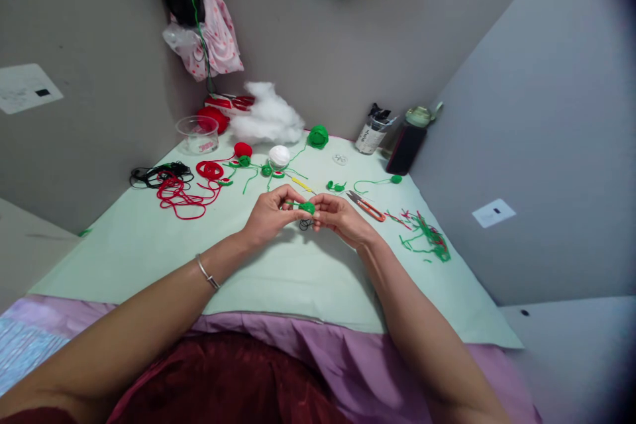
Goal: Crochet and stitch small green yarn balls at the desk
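Observation:
My left hand (271, 215) and my right hand (340, 217) meet above the middle of a pale green table (149, 245). Both pinch a small green crocheted piece (307, 207) between their fingertips. A short loop of black thread (305, 224) hangs just under it. A yellow crochet hook (301, 183) lies on the table just beyond my hands. Orange-handled thread snips (366, 205) lie right of my right hand. A metal bangle sits on my left wrist.
Farther back lie red yarn (181, 195), black cord (154, 174), a white yarn ball (279, 156), a green yarn ball (318, 136), white stuffing (268, 118), a clear cup (199, 134) and a dark bottle (407, 142). Yarn scraps (430, 238) lie at the right. Grey walls enclose the table.

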`<control>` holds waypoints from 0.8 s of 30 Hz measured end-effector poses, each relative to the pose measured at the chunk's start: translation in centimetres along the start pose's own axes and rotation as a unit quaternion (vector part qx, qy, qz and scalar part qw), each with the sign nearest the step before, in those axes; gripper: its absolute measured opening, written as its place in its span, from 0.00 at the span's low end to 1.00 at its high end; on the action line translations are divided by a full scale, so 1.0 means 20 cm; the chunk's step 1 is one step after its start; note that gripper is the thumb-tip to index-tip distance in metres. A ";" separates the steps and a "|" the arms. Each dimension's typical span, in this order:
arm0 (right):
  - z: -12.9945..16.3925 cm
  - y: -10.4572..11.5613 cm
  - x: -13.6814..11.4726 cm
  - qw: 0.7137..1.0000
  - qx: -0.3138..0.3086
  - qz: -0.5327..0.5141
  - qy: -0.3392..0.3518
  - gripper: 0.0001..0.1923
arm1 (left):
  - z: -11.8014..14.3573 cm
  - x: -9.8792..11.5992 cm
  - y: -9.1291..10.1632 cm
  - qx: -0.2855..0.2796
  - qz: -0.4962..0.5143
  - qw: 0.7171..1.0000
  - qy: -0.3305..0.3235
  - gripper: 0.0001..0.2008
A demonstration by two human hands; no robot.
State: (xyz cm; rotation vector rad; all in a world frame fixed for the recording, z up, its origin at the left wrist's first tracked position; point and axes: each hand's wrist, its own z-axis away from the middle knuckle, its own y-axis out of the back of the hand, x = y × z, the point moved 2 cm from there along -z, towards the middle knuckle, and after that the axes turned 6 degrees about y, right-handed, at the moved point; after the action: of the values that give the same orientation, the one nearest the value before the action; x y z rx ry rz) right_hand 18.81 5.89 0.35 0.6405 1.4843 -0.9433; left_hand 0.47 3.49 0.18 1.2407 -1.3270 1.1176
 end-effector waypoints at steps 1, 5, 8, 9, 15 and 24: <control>0.00 0.00 0.00 1.000 -0.001 -0.002 0.001 0.19 | 0.00 0.00 0.00 -0.001 0.000 1.000 -0.001 0.15; 0.00 0.00 0.00 1.000 -0.004 0.005 0.006 0.18 | -0.01 -0.01 0.01 -0.005 0.002 1.000 -0.003 0.15; 0.00 0.01 0.00 0.999 -0.005 0.035 0.010 0.17 | -0.02 -0.01 0.02 0.003 0.002 1.000 -0.005 0.15; 0.00 0.01 0.00 0.999 -0.004 0.048 0.015 0.17 | -0.02 -0.01 0.02 0.007 0.002 1.000 -0.004 0.15; -0.01 0.01 -0.01 0.989 -0.005 0.132 0.063 0.16 | -0.03 0.00 0.03 0.008 -0.015 1.000 -0.001 0.14; 0.01 -0.02 0.00 0.989 -0.029 0.109 0.098 0.14 | 0.00 0.01 0.02 0.001 0.009 1.000 -0.025 0.14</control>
State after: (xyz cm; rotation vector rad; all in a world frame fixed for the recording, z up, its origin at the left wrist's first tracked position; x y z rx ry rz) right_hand 18.64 5.60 0.46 0.8547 1.5709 -0.6817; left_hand 0.04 3.57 0.35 1.2686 -1.3774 1.1059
